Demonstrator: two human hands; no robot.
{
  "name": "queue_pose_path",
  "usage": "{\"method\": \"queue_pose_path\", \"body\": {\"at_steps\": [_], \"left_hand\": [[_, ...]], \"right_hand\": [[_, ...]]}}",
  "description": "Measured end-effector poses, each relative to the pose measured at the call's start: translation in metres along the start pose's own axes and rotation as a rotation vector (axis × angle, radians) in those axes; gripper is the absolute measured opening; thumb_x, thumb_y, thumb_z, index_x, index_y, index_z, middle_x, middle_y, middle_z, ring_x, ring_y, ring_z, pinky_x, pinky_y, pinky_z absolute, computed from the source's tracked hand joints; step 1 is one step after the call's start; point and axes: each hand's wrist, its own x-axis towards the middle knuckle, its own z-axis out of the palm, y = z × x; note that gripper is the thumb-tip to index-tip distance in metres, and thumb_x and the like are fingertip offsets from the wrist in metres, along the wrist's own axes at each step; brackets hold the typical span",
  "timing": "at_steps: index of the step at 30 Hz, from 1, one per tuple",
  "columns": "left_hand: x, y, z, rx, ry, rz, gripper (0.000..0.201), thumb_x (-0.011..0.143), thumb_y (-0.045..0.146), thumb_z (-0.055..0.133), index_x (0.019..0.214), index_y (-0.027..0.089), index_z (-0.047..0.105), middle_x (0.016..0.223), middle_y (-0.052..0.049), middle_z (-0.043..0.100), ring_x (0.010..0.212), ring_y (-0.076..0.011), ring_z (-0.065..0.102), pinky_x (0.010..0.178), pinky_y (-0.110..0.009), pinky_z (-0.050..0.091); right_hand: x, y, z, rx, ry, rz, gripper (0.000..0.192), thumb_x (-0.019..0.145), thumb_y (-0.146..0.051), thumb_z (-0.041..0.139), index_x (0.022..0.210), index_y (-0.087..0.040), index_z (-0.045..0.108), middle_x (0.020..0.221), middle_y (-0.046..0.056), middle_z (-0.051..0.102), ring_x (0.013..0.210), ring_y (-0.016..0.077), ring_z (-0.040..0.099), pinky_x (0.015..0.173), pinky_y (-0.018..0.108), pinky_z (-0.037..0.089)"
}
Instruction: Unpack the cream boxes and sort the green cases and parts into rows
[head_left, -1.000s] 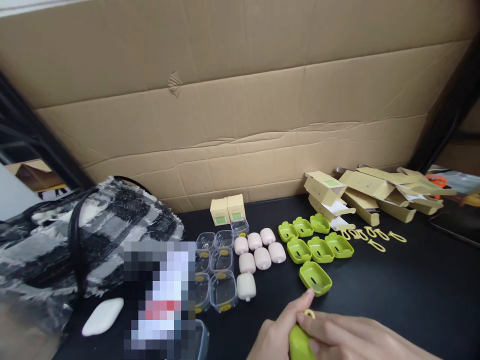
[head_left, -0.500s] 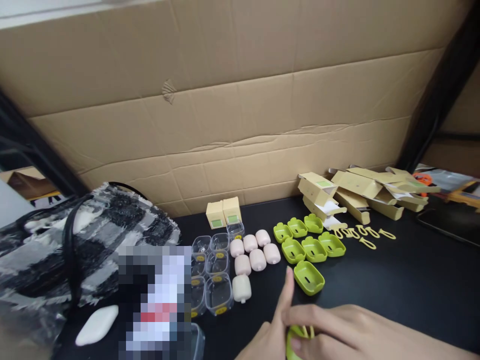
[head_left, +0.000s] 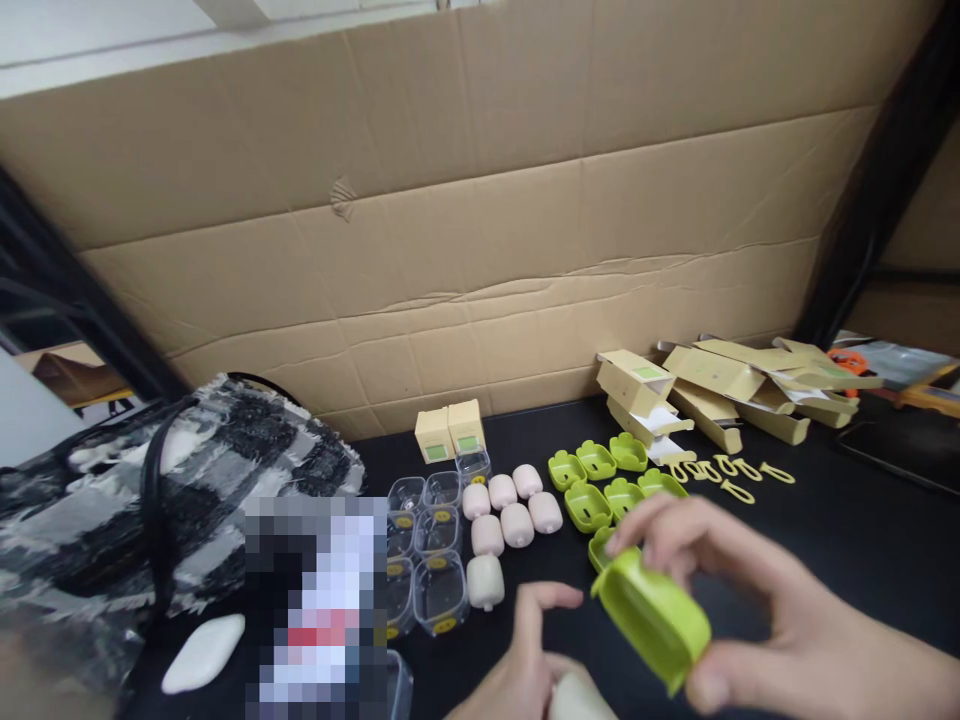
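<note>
My right hand [head_left: 742, 590] grips a hollow green shell [head_left: 656, 620] between thumb and fingers, tilted and raised above the black table. At the bottom edge my left hand [head_left: 517, 655] holds a rounded off-white pod [head_left: 579, 698], partly cut off by the frame, with its index finger stretched out toward the shell. Several similar green shells [head_left: 587, 507] stand in rows just beyond my right hand, which hides part of them. To the left lie several pale pink pods [head_left: 517, 524] and a greyish-white pod [head_left: 486, 582].
Clear plastic cups [head_left: 439, 590] stand left of the pods, before two small boxes [head_left: 466, 428]. Opened cartons [head_left: 712, 370] and yellow loops [head_left: 739, 492] lie at the back right. A plaid bag [head_left: 255, 450] and a white flat object [head_left: 202, 653] are at left. Cardboard [head_left: 465, 220] walls the back.
My hands have moved apart. The right hand has lifted the green shell up and to the right, away from the left hand, where the off-white pod now shows.
</note>
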Motion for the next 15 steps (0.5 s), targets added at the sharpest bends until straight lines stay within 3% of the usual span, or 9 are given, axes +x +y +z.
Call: {"method": "queue_pose_path", "body": {"at_steps": [2,4,9,12,15], "left_hand": [[-0.001,0.013,-0.011,0.111,0.045,0.103,0.035,0.077,0.026,0.061,0.109,0.022,0.048,0.097,-0.005,0.068,0.077,-0.0157,0.066,0.069,-0.026,0.051],[-0.001,0.03,-0.023,0.35,0.111,0.198,0.029,0.074,0.019,0.061,0.101,0.023,0.051,0.113,-0.006,0.059,0.084,-0.016,0.064,0.072,-0.026,0.051],[0.006,0.051,-0.039,0.958,0.043,0.296,0.038,0.072,0.005,0.057,0.107,0.019,0.061,0.109,-0.008,0.056,0.104,-0.0257,0.053,0.091,-0.042,0.047],[0.01,0.047,-0.04,1.116,0.04,0.258,0.041,0.075,0.009,0.059,0.114,0.019,0.061,0.112,-0.012,0.053,0.106,-0.0311,0.05,0.091,-0.053,0.045],[0.014,0.043,-0.041,1.168,0.055,0.254,0.035,0.079,0.012,0.056,0.113,0.017,0.061,0.107,-0.011,0.055,0.103,-0.0306,0.05,0.088,-0.052,0.046]], "right_hand": [[0.0,0.002,-0.004,-0.012,0.194,-0.04,0.035,0.075,-0.031,0.077,0.102,-0.03,0.053,0.107,0.002,0.062,0.089,0.0198,0.068,0.066,0.024,0.058],[0.0,0.004,-0.006,-0.029,0.277,-0.058,0.033,0.077,-0.034,0.075,0.102,-0.031,0.054,0.106,0.004,0.063,0.086,0.0203,0.068,0.063,0.024,0.058],[-0.004,0.002,-0.001,-0.013,0.187,-0.052,0.037,0.075,-0.035,0.076,0.105,-0.032,0.054,0.104,0.002,0.064,0.091,0.0206,0.067,0.069,0.025,0.059],[-0.004,0.001,0.001,0.008,0.123,-0.034,0.037,0.075,-0.034,0.077,0.103,-0.032,0.053,0.104,0.001,0.063,0.093,0.0204,0.067,0.068,0.024,0.058],[-0.002,0.002,0.002,0.03,0.119,-0.029,0.035,0.076,-0.033,0.077,0.102,-0.031,0.054,0.105,0.001,0.062,0.089,0.0183,0.068,0.068,0.023,0.058]]}}
